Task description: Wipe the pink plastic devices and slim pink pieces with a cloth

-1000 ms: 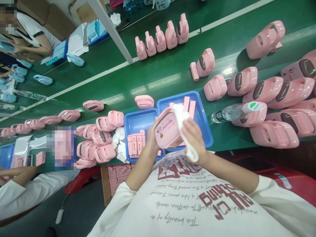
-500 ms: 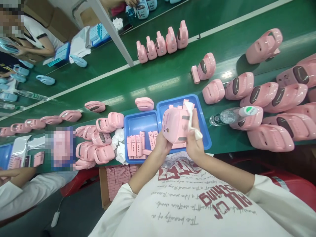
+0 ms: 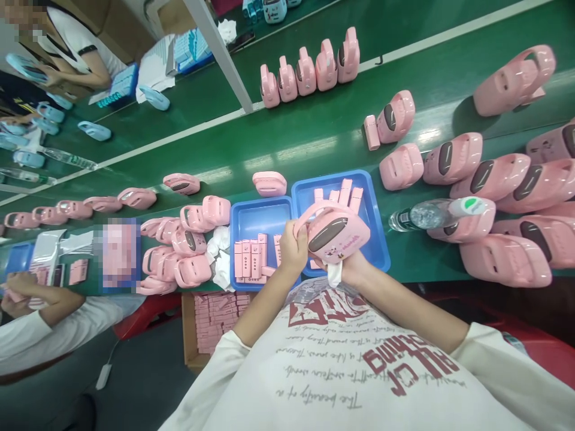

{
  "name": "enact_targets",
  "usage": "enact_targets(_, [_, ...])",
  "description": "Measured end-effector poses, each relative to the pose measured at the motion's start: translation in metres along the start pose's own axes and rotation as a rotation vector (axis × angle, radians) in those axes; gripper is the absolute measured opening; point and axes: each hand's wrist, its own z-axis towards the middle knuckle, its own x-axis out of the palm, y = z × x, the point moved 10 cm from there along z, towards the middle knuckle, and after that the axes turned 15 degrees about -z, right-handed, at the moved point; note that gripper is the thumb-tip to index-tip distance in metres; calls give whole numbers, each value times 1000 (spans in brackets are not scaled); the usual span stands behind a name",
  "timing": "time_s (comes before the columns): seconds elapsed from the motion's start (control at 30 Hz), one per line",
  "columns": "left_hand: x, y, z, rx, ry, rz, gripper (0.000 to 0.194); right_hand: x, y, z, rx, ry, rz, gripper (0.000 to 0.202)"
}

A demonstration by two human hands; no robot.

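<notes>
Above the right blue tray (image 3: 380, 227) I hold a pink handled device (image 3: 335, 236) with its dark oval window and printed pictures turned up. My left hand (image 3: 295, 250) is closed round the end of its loop handle. Under the device is my right hand (image 3: 354, 269), partly hidden, with a white cloth (image 3: 335, 274) hanging out from between it and the casing. Pink rectangular pieces (image 3: 345, 191) lie in the tray beneath. The left blue tray (image 3: 260, 212) holds more pink blocks (image 3: 250, 258), some with dark dots.
Pink devices crowd the right side, where a plastic bottle (image 3: 431, 214) lies over one. More pink devices (image 3: 188, 239) and crumpled white tissue (image 3: 221, 263) are left of the trays. A carton (image 3: 191, 344) of pink blocks stands below the table edge. Co-workers sit at left and across.
The pink device has been turned over from its slotted side to its windowed side. My left hand has moved to the handle, and my right hand with the cloth has gone underneath.
</notes>
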Motion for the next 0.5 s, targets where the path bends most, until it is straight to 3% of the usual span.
enact_targets(0.1, [2, -1, -2, 9, 19, 74, 24, -6, 0, -1, 23, 41, -61, 25])
enact_targets(0.3, [2, -27, -3, 122, 62, 244, 24, -5, 7, -7, 28, 101, -130, 28])
enact_targets(0.4, [3, -35, -2, 126, 84, 248, 21, -20, 18, -2, -57, -1, -225, 29])
enact_targets(0.5, [-4, -27, 2, 87, 52, 212, 19, -56, 45, 4, -194, -281, -744, 35])
